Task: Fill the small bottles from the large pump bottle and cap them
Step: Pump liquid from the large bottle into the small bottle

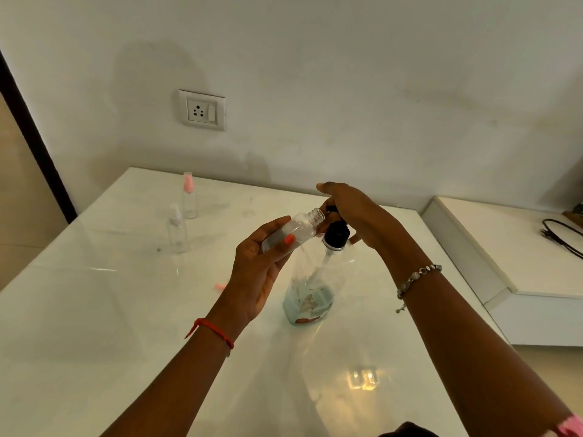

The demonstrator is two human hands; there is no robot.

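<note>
**Now the little bottle tips toward the pump**

My left hand (pixel 262 279) wraps its thumb and fingers round one small bottle (pixel 296 230). It is clear, has no cap, and leans toward the black pump (pixel 337 234). My right hand (pixel 356 216) curls its fingers over the pump and hides the spout. One big pump bottle (pixel 315 279) stands on the white table (pixel 126 310), with blue at its bottom. I count three small bottles: mine, a pink-topped bottle (pixel 189 197) and a white-topped bottle (pixel 177 230). A loose pink cap (pixel 220 286) lies nearby. A wall socket (pixel 202 110) and a black cable (pixel 561 234) are further off.
</note>
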